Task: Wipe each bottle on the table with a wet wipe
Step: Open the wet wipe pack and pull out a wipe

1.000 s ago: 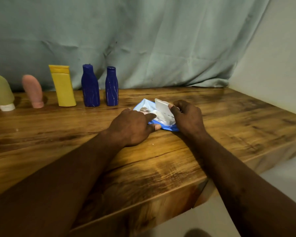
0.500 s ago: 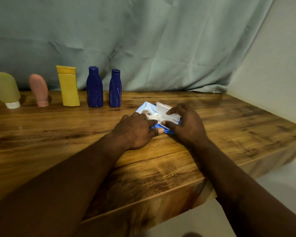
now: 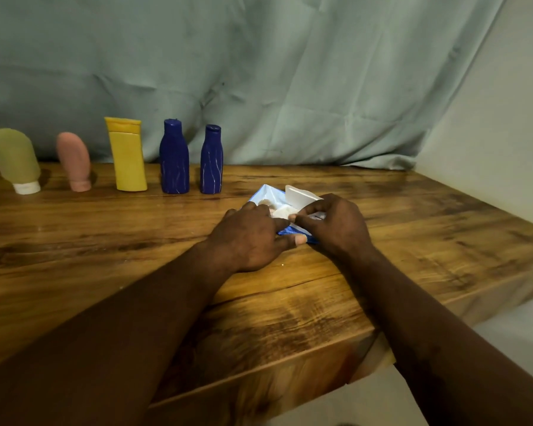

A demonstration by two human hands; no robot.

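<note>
Head view: a grained wooden table (image 3: 413,241) stands against a pale green curtain (image 3: 290,72) and a plain wall (image 3: 505,133). At the back left stand five bottles: olive (image 3: 14,158), pink (image 3: 74,159), yellow (image 3: 128,156) and two dark blue (image 3: 174,158) (image 3: 211,161). No writing is legible. The left hand (image 3: 246,238) grips the blue wipes pack (image 3: 263,195), whose lid (image 3: 299,195) is raised. The right hand (image 3: 336,229) pinches a white wet wipe (image 3: 280,213) at the opening.

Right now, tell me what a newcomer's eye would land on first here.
Both hands meet mid-table: the left hand holds down a blue wipe pack while the right hand pinches at its opening, with the white lid raised. Behind them to the left, a row stands by the curtain: a green bottle, a pink bottle, a yellow bottle and two dark blue bottles.
</note>
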